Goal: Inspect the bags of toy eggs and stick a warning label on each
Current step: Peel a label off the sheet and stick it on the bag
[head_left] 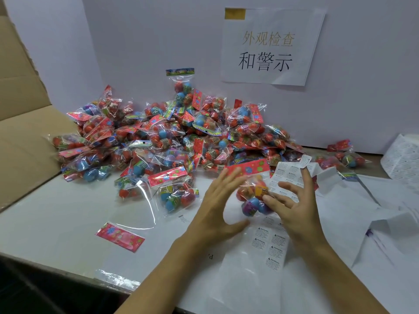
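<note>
A clear bag of toy eggs (254,196) with a red header card sits between my two hands above the white table (68,218). My left hand (217,205) touches its left side with straight fingers. Spread open at the bag's right side is my right hand (294,202), thumb against the eggs. A small white warning label (305,160) sticks to its raised index fingertip. A sheet of warning labels (269,248) lies under my hands. Behind them a large pile of egg bags (170,132) leans against the white wall.
A flat empty bag with a red header (120,236) lies front left. A cardboard box flap (22,137) stands at the left. Loose white backing sheets (385,200) cover the right side. Two bags (347,157) lie apart at the back right. A paper sign (269,46) hangs on the wall.
</note>
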Demonstrator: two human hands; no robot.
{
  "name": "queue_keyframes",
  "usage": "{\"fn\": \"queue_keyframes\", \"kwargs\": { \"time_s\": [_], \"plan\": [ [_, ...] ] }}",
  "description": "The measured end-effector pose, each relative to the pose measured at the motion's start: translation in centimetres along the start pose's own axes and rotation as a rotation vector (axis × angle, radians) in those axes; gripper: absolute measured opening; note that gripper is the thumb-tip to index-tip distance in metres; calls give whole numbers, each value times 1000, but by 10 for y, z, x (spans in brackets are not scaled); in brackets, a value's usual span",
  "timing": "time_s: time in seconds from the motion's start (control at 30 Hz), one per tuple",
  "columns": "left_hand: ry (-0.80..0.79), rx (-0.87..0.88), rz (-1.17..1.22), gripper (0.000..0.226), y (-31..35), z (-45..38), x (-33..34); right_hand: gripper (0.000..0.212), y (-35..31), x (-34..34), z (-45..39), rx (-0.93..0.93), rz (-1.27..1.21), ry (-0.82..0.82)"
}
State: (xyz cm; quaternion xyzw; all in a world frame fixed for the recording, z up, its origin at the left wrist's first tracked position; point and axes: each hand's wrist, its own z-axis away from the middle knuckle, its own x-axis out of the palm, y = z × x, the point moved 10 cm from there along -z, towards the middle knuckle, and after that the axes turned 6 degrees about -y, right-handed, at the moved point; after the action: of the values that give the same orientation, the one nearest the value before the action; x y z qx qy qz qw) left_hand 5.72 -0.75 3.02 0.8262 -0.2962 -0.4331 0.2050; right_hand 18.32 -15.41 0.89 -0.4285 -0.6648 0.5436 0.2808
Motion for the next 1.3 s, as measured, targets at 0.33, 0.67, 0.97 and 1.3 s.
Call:
{"fn": "queue_keyframes", "kwargs": {
  "time_s": [0.33,0.67,0.97,1.3],
  "plan": [
    [55,-459,718,40,-37,5,7,109,-5,9,6,-12,-57,-13],
    [40,-485,742,10,-37,7,11,107,-10,22,9,14,-72,-102],
    [-10,-454,728,17,-28,6,14,99,-12,20,11,-23,-110,-75],
    [-17,-447,766,24,-29,7,16,105,-17,20,14,-15,-186,-30]
  ]
}}
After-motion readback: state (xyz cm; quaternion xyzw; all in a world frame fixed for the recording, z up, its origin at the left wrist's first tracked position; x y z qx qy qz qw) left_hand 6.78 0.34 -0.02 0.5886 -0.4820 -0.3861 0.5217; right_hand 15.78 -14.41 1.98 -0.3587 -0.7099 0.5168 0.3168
